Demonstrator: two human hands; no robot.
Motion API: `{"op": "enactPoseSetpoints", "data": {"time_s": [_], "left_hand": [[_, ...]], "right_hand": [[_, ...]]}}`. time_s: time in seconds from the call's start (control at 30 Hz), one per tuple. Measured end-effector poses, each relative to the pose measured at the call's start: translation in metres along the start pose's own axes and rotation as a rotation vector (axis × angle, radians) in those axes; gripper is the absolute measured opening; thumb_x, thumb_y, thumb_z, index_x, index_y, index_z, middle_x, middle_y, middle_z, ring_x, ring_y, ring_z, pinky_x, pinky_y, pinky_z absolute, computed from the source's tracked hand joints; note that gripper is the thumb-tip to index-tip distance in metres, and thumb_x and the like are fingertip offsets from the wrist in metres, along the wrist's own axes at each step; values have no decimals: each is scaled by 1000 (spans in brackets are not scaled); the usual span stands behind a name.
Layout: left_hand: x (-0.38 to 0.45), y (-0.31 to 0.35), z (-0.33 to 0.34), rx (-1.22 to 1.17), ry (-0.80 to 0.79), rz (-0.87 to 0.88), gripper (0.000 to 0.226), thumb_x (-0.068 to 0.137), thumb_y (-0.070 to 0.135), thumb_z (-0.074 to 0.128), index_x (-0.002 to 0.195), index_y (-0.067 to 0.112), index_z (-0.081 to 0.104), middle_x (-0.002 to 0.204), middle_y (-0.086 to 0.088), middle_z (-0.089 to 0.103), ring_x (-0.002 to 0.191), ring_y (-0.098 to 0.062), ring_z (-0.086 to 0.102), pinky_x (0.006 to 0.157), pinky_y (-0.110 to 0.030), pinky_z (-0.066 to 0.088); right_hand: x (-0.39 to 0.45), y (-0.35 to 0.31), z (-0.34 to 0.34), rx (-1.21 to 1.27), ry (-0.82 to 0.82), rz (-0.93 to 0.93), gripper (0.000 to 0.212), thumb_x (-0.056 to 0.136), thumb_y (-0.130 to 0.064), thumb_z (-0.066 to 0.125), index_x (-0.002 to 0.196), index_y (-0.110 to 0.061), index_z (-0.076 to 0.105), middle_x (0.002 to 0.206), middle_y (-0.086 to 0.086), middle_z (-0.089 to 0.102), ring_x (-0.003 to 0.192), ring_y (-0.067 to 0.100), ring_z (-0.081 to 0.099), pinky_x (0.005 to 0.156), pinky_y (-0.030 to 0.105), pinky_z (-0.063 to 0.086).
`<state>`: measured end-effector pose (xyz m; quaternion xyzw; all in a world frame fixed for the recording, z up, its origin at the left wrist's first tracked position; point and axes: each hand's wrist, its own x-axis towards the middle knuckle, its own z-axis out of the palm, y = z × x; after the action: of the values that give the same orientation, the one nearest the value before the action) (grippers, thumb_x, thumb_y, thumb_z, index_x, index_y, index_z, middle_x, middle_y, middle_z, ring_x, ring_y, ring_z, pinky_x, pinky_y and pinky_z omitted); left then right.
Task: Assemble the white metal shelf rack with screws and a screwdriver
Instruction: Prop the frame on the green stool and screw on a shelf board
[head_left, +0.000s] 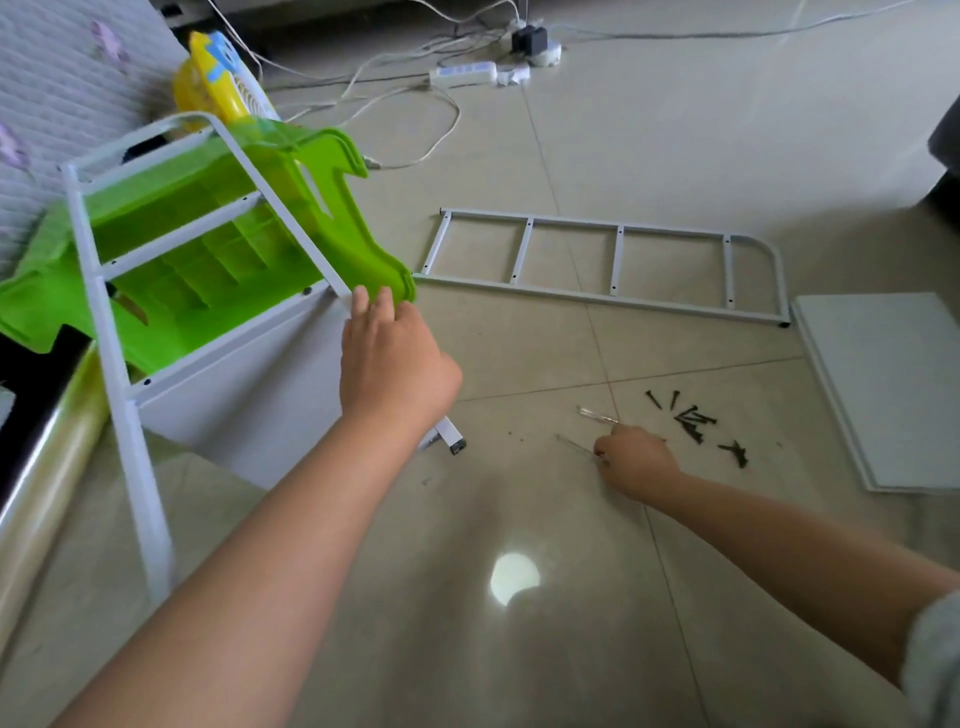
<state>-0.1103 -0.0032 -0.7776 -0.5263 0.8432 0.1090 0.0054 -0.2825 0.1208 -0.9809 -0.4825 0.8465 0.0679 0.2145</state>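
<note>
partly built white rack (156, 332) is tilted against a green plastic stool (218, 234), steadied by the left hand (395, 364), fingers (371, 306) straight and close together on the top rail. right hand (636, 462) is lowered to the floor (571, 597), fingers curled round a clear-handled screwdriver (597, 415). black screws (693, 423) are scattered just beside it. a second side frame (613, 260) and a shelf panel (893, 389) are laid flat beyond.
</note>
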Motion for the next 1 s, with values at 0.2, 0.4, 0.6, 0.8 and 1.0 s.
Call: {"op": "enactPoseSetpoints", "data": {"time_s": [0.2,0.4,0.6,0.8,1.0], "left_hand": [[-5,1,0,-13,8,1,51,89,3,37,139,-1,30,156,-9,9,144,-22,-4,114,-33,5],[-5,2,-1,-15,12,-12,49,89,3,38,138,-2,33,156,-9,10,144,-21,-3,114,-33,6],[-5,1,0,-52,23,-23,43,89,2,36,132,-4,39,155,-10,13,144,-21,-2,114,-32,7],[-6,1,1,-48,25,-20,47,90,2,34,137,-4,34,155,-9,11,144,-20,-3,114,-32,6],[-4,0,-1,-36,17,-22,49,90,1,34,138,-5,32,155,-10,12,144,-20,-3,115,-31,5]], "right_hand": [[3,-5,19,-79,-11,-5,29,95,-14,36,118,-12,53,119,10,50,111,26,49,85,32,42],[6,-2,13,-142,61,-33,32,95,-26,36,120,-10,50,124,10,51,115,27,47,90,34,38],[9,49,-11,-138,161,184,30,92,-9,37,119,-7,50,120,12,50,113,27,47,89,35,40],[3,79,0,-58,28,310,33,92,-5,36,120,-7,53,121,11,52,110,27,51,90,34,44],[10,72,-1,-15,-23,323,28,87,-1,42,109,-2,60,109,15,60,100,29,59,82,32,49]]}}
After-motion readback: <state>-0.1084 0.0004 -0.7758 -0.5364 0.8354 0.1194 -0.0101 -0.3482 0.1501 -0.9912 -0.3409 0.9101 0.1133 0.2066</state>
